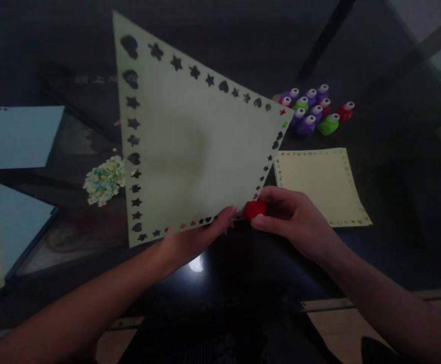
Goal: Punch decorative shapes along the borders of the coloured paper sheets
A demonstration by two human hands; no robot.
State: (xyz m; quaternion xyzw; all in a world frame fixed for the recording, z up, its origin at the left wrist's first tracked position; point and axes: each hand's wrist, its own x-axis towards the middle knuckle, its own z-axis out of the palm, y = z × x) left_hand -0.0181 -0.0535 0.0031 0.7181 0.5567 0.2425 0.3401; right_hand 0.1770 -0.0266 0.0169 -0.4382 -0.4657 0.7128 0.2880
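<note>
A pale yellow sheet of paper [190, 146] is held up, tilted, above the dark table. Cut-out hearts, stars and flower-like shapes run along its edges. My left hand [201, 232] is closed on the sheet's lower edge, thumb in front and most of the fingers hidden behind. My right hand [296, 217] grips a small red craft punch [255, 209] between thumb and fingers, at the sheet's lower right corner. The punch meets the paper edge there; whether it is pressed down I cannot tell.
Several purple, green and red craft punches [307, 119] stand at the back right. A stack of punched yellow sheets [314, 182] lies on the right. Paper cut-outs [104, 181] are piled left of the held sheet. Light blue sheets [21, 136] lie far left.
</note>
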